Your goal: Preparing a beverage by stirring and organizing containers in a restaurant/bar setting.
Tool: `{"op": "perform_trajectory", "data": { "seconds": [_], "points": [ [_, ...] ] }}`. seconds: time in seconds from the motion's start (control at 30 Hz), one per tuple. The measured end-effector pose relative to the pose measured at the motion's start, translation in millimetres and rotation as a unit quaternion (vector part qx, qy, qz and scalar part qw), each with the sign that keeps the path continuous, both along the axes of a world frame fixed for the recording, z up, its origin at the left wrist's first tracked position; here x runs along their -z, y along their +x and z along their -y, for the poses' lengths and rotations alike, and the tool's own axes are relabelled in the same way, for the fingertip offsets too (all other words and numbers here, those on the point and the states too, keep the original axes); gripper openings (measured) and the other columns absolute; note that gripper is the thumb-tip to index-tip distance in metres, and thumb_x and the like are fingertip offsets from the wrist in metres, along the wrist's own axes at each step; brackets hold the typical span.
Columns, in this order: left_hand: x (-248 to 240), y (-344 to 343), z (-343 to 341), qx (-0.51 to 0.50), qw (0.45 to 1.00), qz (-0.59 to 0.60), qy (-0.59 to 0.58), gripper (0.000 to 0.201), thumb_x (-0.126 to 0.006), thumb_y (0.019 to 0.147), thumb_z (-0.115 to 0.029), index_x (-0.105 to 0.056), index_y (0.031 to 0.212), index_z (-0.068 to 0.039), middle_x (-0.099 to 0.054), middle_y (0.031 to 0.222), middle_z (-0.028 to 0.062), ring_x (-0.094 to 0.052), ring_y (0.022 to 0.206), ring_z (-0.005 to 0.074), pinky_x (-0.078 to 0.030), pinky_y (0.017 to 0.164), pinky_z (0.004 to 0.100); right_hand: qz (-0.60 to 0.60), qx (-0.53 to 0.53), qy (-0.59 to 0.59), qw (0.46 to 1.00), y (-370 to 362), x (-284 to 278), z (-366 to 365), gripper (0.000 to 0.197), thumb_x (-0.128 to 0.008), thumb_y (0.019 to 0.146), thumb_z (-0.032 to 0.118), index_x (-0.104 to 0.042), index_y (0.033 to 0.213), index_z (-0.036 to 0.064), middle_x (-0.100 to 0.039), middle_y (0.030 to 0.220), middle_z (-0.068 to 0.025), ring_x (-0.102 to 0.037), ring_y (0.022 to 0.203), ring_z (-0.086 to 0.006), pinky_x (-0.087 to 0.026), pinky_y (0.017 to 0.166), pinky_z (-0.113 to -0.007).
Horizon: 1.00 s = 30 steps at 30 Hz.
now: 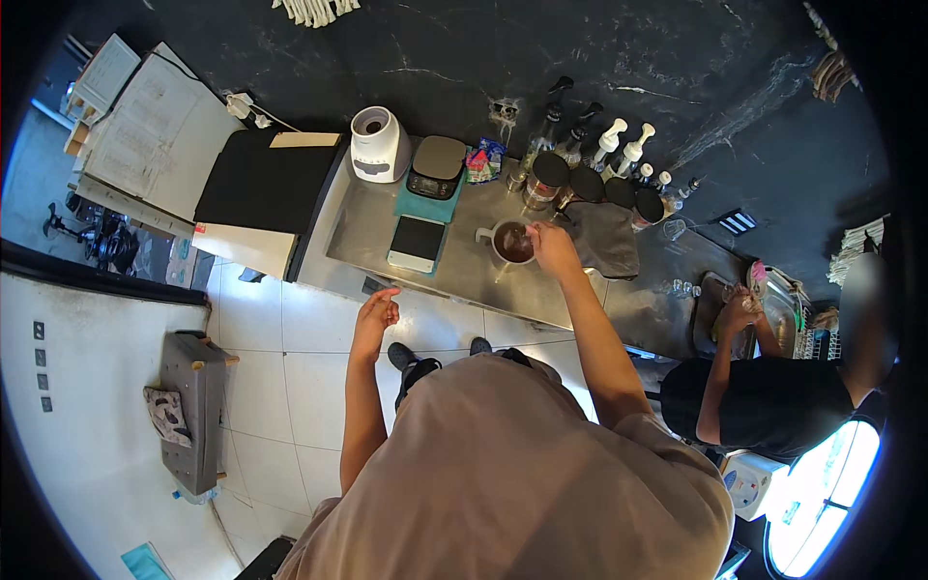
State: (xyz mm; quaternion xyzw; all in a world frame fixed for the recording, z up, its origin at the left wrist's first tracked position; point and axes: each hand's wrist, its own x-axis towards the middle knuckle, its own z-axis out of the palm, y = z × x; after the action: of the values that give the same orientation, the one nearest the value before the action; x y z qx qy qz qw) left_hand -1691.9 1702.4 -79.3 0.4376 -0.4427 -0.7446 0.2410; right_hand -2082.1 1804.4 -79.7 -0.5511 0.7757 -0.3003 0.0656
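A white mug (pixel 484 235) of dark brown liquid stands on the steel counter, its handle pointing left. My right hand (pixel 556 251) is at the mug's right rim, fingers pinched together over the liquid. What they hold, if anything, is too small to make out; a pale streak shows in the liquid beside the fingertips. In front of the counter's edge, my left hand (pixel 375 317) hangs in the air with nothing in it, its fingers loosely bent and partly apart. A flat scale with a dark top (pixel 418 242) lies left of the mug on a teal cloth.
Behind are a grinder-like white appliance (pixel 378 145), a second scale (pixel 436 164), colourful packets (pixel 485 160), dark-lidded jars (pixel 548 174) and pump bottles (pixel 609 143). A grey cloth (pixel 604 238) lies right of my hand. Farther right, a co-worker's hands (pixel 739 314) work by the sink.
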Motion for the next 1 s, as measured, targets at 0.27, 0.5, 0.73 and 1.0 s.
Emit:
{"op": "perform_trajectory", "data": {
  "seconds": [0.27,0.5,0.73,1.0],
  "points": [
    [-2,-4,4,0.007,1.0,0.001,-0.008,0.029,-0.05,0.103,-0.024,-0.062,0.118,-0.003,-0.053,0.077,-0.0029,-0.05,0.071,0.0072,-0.042,0.07,0.0217,0.078,0.004,0.066,0.995,-5,2,0,0.029,-0.051,0.1,0.025,-0.066,0.102,-0.0011,-0.068,0.1,-0.0221,-0.065,0.092,-0.0422,-0.051,0.081,-0.048],
    [-2,-8,8,0.009,1.0,0.009,-0.012,0.027,-0.05,0.104,-0.026,-0.063,0.114,-0.004,-0.054,0.077,-0.0028,-0.05,0.072,0.0073,-0.042,0.07,0.0223,0.154,0.009,0.099,0.983,-7,5,5,0.029,-0.053,0.1,0.025,-0.067,0.1,0.0,-0.069,0.091,-0.0229,-0.065,0.088,-0.0424,-0.051,0.078,-0.048],
    [-3,-16,9,0.019,1.0,-0.001,-0.009,0.025,-0.051,0.104,-0.025,-0.063,0.111,-0.005,-0.054,0.078,-0.0018,-0.051,0.072,0.008,-0.043,0.071,0.023,0.137,0.015,0.047,0.989,-7,10,3,0.031,-0.052,0.101,0.026,-0.067,0.099,-0.0012,-0.068,0.094,-0.0242,-0.065,0.086,-0.0441,-0.051,0.076,-0.05],
    [3,-22,8,0.03,0.999,0.009,-0.017,0.025,-0.05,0.103,-0.023,-0.062,0.113,-0.004,-0.054,0.078,-0.0014,-0.052,0.073,0.0081,-0.043,0.071,0.0235,0.057,0.031,0.012,0.998,-7,3,1,0.029,-0.052,0.1,0.024,-0.065,0.097,-0.0013,-0.067,0.095,-0.025,-0.063,0.088,-0.0442,-0.05,0.076,-0.05]
  ]
}}
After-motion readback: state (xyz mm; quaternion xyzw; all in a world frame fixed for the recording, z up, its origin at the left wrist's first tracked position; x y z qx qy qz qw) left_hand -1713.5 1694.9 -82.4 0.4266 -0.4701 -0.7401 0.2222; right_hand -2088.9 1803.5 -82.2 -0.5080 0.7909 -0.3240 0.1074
